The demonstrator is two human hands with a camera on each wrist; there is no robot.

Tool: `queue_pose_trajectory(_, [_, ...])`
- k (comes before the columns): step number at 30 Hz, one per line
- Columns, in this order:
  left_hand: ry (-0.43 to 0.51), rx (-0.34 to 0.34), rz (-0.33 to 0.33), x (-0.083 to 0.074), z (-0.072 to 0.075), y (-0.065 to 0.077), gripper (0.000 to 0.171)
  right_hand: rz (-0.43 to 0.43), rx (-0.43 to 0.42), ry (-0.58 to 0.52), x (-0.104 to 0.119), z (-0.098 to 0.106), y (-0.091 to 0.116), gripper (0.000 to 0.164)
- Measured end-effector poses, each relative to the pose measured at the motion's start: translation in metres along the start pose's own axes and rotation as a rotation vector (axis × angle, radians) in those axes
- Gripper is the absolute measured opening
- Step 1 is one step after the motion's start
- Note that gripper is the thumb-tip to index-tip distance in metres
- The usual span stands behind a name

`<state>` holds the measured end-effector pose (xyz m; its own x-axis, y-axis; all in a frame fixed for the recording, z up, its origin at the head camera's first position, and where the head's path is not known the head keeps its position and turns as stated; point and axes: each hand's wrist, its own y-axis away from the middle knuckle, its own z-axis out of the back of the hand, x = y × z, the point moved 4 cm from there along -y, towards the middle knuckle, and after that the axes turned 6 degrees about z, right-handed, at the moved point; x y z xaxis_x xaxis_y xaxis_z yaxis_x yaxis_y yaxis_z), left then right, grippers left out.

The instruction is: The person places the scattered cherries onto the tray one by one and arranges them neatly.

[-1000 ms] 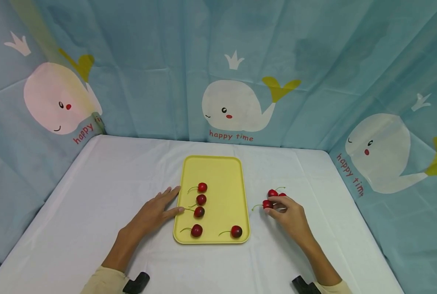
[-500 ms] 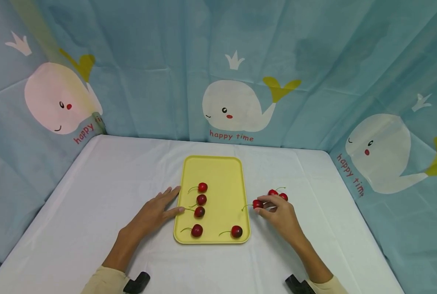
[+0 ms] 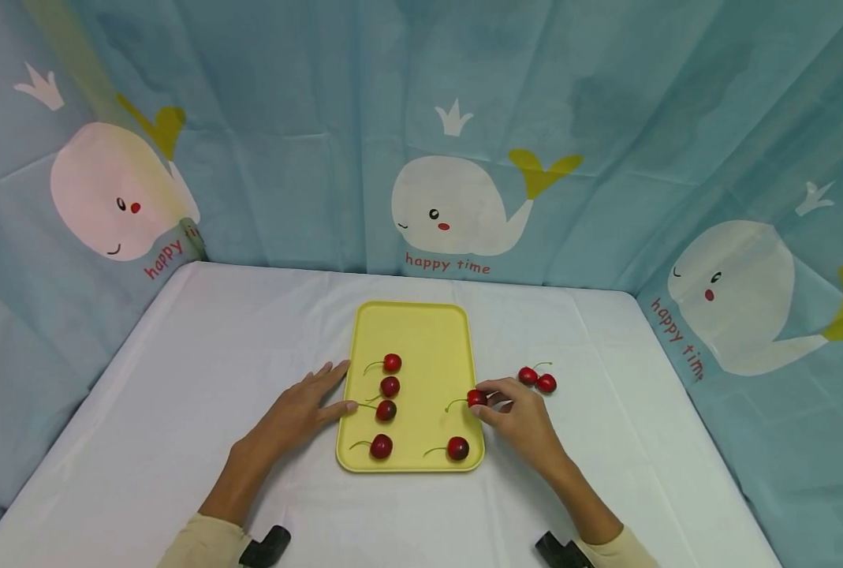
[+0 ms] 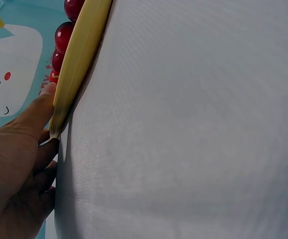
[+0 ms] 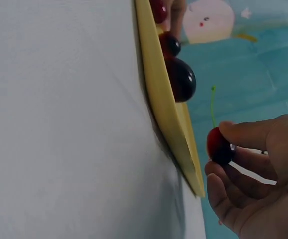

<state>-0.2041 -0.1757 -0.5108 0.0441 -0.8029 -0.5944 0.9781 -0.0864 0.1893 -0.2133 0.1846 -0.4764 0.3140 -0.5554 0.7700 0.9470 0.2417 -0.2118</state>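
My right hand pinches a dark red cherry by its sides, its green stem free and pointing left in the head view. It is over the right rim of the yellow tray, raised above the tray in the right wrist view. Along the tray's left side several cherries lie in a column, stems to the left. Another cherry sits in the tray's near right corner. With fingers extended, my left hand rests at the tray's left edge, thumb on the rim.
Two cherries lie together on the white cloth right of the tray. The white-covered table ends at a blue whale-print curtain behind and on both sides.
My right hand has carried the pinched cherry left from beside the two loose cherries to over the tray's right rim. The left hand has stayed at the tray's edge.
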Motion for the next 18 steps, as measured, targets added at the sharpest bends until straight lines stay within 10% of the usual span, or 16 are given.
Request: queue_pose_trajectory(18, [0.007, -0.003, 0.000, 0.000, 0.000, 0.001, 0.085, 0.038, 0.043, -0.005, 0.007, -0.020, 0.000, 0.031])
